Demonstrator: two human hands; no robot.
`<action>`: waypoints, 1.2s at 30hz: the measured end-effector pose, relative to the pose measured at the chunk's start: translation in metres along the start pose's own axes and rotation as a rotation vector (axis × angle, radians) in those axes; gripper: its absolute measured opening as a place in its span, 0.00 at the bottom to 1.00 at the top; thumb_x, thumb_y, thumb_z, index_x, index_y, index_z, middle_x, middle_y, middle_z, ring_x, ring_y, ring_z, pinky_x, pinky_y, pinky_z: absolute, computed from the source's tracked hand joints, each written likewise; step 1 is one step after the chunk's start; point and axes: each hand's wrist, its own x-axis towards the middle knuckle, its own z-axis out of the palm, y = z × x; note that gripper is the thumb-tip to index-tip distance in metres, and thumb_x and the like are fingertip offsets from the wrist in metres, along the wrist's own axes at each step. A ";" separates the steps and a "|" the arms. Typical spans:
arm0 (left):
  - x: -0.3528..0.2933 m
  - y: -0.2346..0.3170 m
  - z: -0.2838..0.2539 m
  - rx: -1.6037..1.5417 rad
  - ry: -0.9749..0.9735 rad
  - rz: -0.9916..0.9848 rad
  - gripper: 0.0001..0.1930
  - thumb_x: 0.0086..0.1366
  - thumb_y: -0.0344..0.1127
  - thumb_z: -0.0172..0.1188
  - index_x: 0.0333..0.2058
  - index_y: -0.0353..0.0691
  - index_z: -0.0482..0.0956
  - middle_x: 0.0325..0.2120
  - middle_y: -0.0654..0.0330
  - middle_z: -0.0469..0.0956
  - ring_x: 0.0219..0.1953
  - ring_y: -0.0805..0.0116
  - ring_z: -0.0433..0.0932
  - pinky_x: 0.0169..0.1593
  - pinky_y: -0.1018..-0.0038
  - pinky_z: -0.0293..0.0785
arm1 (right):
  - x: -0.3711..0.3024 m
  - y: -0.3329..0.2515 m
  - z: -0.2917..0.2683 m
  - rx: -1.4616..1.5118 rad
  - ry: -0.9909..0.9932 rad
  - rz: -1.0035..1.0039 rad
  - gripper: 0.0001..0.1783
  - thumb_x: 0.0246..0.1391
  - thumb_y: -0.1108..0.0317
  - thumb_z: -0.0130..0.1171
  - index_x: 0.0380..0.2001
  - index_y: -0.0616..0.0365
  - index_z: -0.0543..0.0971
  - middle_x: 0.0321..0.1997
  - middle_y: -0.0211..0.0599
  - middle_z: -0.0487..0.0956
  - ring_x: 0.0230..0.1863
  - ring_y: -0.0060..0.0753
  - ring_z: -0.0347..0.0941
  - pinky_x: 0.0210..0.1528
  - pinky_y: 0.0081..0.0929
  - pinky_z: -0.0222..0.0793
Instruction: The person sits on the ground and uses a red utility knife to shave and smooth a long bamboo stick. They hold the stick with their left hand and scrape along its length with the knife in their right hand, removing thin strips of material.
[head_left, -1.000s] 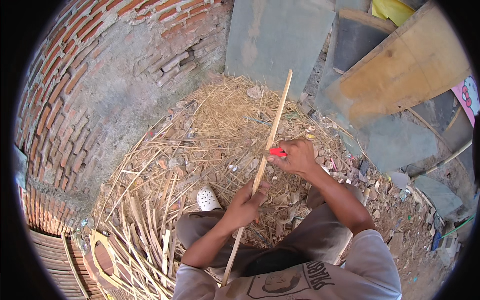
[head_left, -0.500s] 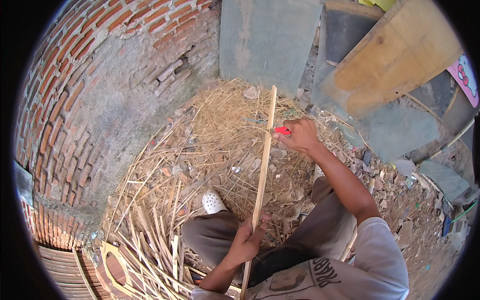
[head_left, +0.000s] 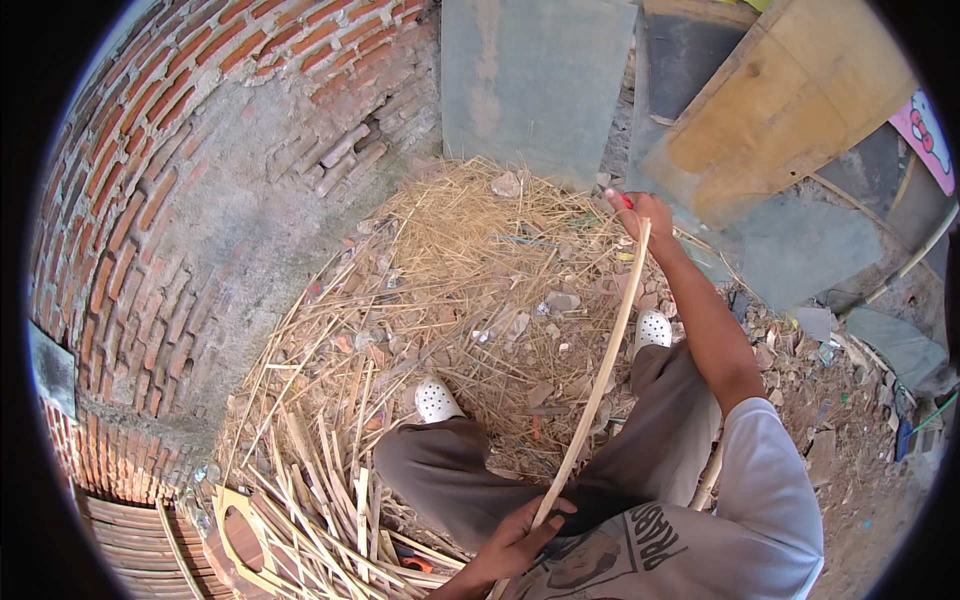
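A long, pale bamboo strip [head_left: 598,390] slants up across my lap, its far end close to my right wrist. My left hand [head_left: 525,535] is closed round its lower part, near my shirt. Up beyond the strip's end, my right hand [head_left: 648,215] is closed on a small red-handled knife [head_left: 627,202]. Only a bit of the red handle shows; the blade cannot be made out. The strip's upper end looks free of the right hand's fingers.
Cut bamboo strips [head_left: 345,510] lie heaped at lower left, with an orange-and-black object [head_left: 412,562] among them. Shavings [head_left: 450,225] and rubble cover the ground. A brick wall [head_left: 130,230] rises at left; grey panels [head_left: 535,90] and a stained board [head_left: 790,100] lean behind.
My right hand has moved up and right with the knife, off the strip. The strip has tilted rightward and come nearer; my left hand has shifted down and right along with it.
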 end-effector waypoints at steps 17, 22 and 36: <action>0.066 0.049 -0.021 -0.160 0.219 0.164 0.21 0.76 0.43 0.40 0.61 0.40 0.64 0.15 0.68 0.61 0.13 0.82 0.56 0.16 0.83 0.53 | -0.120 -0.086 -0.023 0.154 -0.016 -0.574 0.36 0.50 0.29 0.52 0.17 0.55 0.78 0.11 0.41 0.71 0.19 0.50 0.72 0.27 0.44 0.67; 0.052 0.042 -0.009 -0.152 0.231 0.179 0.23 0.74 0.45 0.43 0.58 0.34 0.66 0.13 0.70 0.59 0.13 0.82 0.56 0.17 0.84 0.50 | -0.089 -0.076 -0.018 0.137 0.073 -0.501 0.36 0.49 0.29 0.53 0.16 0.55 0.78 0.11 0.42 0.71 0.18 0.50 0.72 0.25 0.44 0.67; 0.022 0.036 0.003 -0.019 0.222 0.042 0.17 0.74 0.35 0.45 0.58 0.37 0.65 0.18 0.74 0.60 0.19 0.86 0.57 0.24 0.85 0.53 | -0.046 -0.060 -0.021 0.081 0.134 -0.445 0.40 0.49 0.25 0.48 0.21 0.56 0.82 0.15 0.43 0.76 0.24 0.51 0.76 0.31 0.46 0.70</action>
